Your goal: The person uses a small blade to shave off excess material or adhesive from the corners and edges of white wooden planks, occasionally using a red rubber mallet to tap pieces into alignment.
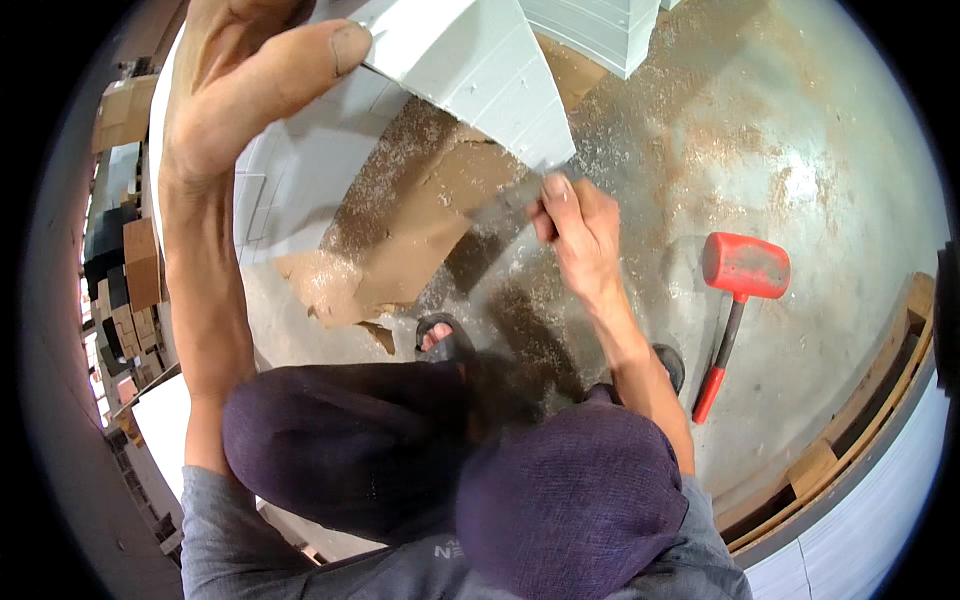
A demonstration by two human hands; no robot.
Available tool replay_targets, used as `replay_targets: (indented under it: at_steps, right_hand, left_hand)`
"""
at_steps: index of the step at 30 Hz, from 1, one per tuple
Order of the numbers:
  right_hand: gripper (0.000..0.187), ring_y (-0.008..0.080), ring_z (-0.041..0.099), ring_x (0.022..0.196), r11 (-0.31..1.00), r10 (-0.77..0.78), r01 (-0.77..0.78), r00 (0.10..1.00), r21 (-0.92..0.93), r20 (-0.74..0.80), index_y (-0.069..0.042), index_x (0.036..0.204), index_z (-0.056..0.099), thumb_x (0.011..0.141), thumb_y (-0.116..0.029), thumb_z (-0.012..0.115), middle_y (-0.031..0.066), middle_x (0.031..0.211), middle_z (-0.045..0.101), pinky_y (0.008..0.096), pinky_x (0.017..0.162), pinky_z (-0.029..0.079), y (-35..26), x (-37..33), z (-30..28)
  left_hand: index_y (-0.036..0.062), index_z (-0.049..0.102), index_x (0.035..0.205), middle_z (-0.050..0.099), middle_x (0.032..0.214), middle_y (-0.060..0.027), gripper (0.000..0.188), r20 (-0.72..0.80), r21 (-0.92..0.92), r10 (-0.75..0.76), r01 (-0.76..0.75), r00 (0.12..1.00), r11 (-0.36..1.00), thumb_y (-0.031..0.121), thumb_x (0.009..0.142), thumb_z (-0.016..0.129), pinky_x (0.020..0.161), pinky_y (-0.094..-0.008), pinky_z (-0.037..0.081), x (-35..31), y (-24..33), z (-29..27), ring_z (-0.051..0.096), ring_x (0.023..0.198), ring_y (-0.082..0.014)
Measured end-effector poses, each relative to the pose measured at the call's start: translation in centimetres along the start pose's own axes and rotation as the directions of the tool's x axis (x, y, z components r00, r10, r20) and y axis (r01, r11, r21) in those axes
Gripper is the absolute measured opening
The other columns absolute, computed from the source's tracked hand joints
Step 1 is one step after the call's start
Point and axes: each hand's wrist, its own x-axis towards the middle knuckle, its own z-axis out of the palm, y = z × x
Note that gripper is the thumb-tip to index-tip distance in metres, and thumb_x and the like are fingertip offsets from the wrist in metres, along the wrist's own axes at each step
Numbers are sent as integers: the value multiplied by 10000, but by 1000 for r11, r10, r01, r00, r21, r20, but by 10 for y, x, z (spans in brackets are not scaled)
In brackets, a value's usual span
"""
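Observation:
My left hand point(255, 90) reaches up at the upper left, its thumb against a white panel point(480, 75) with grooved lines. Most of its other fingers are cut off by the picture's top edge. Just below the panel's lower corner, my right hand point(578, 232) is closed in a pinch. From its fingers a thin, flat grey blade-like piece point(507, 204) sticks out to the left, blurred so its exact kind is unclear. Under it, a torn sheet of brown cardboard point(400, 250) lies on the floor, sprinkled with white crumbs.
A red-headed rubber mallet point(745, 265) lies on the concrete floor to the right. More white panels point(600, 30) stand at the top, and another white panel point(290, 190) sits beneath my left arm. Wooden pallet boards point(840, 430) edge the lower right. Boxes point(125, 110) are stacked far left.

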Motion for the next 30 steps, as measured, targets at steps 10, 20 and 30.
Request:
replay_targets:
  at_steps: [10,20,30]
  right_hand:
    - [468,106,476,536,971,228,-230,973,-62,-39,-2,694,590,1027,-331,586,38,589,559,303,504,377,46,-48,-18]
    - [401,72,420,451,968,-136,123,989,217,48,-30,701,560,1025,-257,626,27,549,521,244,437,313,-122,-28,31]
    - [446,69,460,497,978,-192,191,981,84,-7,-2,710,633,1039,-301,596,16,557,546,250,460,331,-153,-4,48]
  left_hand:
    - [-39,705,1188,706,1174,-218,517,-333,61,7,14,943,998,293,794,665,1026,-490,405,-21,0,-11,624,1152,-330]
    - [-6,757,959,735,852,-113,329,-84,-587,-767,590,637,554,280,964,594,722,-305,530,-99,67,39,678,807,-185]
    - [-44,724,869,718,771,-108,315,-24,-881,-726,328,688,341,231,1002,647,692,-299,554,-72,73,53,680,725,-156]
